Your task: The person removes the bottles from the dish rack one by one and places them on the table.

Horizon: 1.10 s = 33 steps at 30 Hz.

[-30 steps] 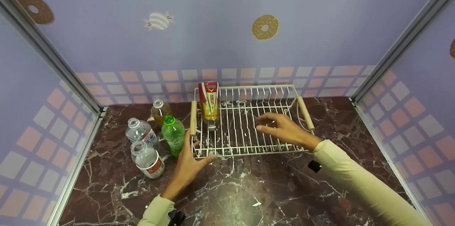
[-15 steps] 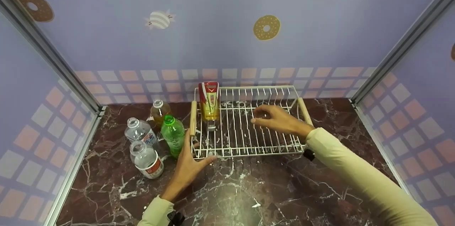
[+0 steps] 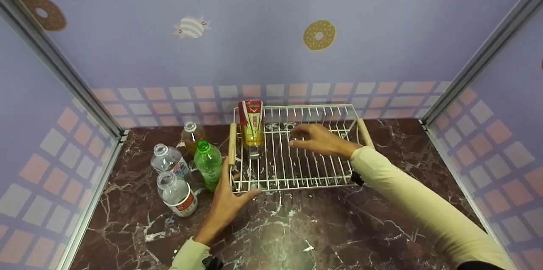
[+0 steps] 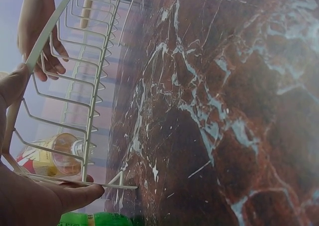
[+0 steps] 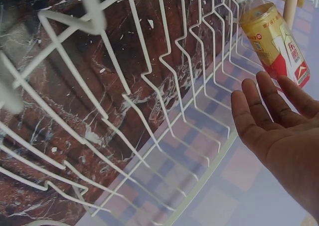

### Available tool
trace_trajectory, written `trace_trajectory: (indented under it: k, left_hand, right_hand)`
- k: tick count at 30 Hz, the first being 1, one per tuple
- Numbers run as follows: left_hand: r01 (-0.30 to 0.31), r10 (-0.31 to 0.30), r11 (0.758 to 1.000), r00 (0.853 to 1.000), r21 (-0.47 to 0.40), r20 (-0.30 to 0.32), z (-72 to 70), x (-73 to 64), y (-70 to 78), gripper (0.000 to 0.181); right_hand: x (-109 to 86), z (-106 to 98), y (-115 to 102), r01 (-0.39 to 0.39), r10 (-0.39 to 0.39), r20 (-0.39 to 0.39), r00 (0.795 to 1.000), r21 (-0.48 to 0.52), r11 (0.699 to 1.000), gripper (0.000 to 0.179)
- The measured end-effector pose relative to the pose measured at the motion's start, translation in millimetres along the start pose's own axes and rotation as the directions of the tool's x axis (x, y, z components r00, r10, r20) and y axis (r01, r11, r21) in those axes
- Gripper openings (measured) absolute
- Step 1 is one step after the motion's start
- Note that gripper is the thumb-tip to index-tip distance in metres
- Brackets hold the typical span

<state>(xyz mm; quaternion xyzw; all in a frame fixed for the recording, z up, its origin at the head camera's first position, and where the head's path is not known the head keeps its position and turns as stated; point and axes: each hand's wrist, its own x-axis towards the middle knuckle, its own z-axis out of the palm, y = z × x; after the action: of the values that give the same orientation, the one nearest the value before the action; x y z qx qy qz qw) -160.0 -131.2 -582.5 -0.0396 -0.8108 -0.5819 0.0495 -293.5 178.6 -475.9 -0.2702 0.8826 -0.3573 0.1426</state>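
A white wire rack [image 3: 297, 187] with wooden end handles stands against the back wall. My left hand [image 3: 227, 202] holds its left front corner; in the left wrist view the thumb lies on the top rail and the fingers reach along the end. Inside the rack, at its left end, leans a bottle with a red and yellow label [image 3: 252, 123], its neck pointing toward me. My right hand [image 3: 320, 139] hovers over the rack's middle, fingers loosely bent with nothing in them. The right wrist view has the labelled bottle [image 5: 276, 46] just beyond those fingertips.
Left of the rack stand a green bottle [image 3: 208, 166], a bottle of amber liquid [image 3: 193, 135] and two clear bottles, the nearer [image 3: 178, 195] with a red and white label. Patterned walls enclose the dark marbled tabletop [image 3: 292, 232] at the back and sides.
My right hand has moved left across the rack, closer to the red and yellow bottle. My left hand has stayed at the rack's corner.
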Motion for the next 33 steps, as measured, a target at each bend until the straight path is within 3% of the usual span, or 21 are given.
trace_trajectory:
  k: [10, 16, 25, 33]
  left_hand:
    - [-0.019, 0.019, 1.000, 1.000, -0.005, 0.000, 0.1, -0.4, -1.7, 0.134]
    - [-0.040, 0.040, 0.999, 0.999, -0.012, -0.001, -0.7, 0.2, -4.3, 0.131]
    - [-0.001, 0.001, 1.000, 1.000, -0.018, 0.000, -0.1, -0.1, -2.3, 0.133]
    - [-0.010, 0.010, 1.000, 1.000, -0.004, -0.008, 0.8, -0.8, -2.4, 0.133]
  right_hand:
    - [24.1, 9.0, -1.2, 0.018, -0.018, 0.001, 1.000, 0.015, 1.000, 0.058]
    - [41.6, 18.2, -2.1, 0.004, -0.004, -0.010, 1.000, 0.068, 0.998, 0.069]
    - [62.3, 29.6, -2.2, -0.002, 0.004, -0.015, 1.000, 0.147, 0.989, 0.072]
    - [76.3, 40.2, 0.9, -0.003, 0.005, -0.012, 1.000, 0.193, 0.981, 0.072]
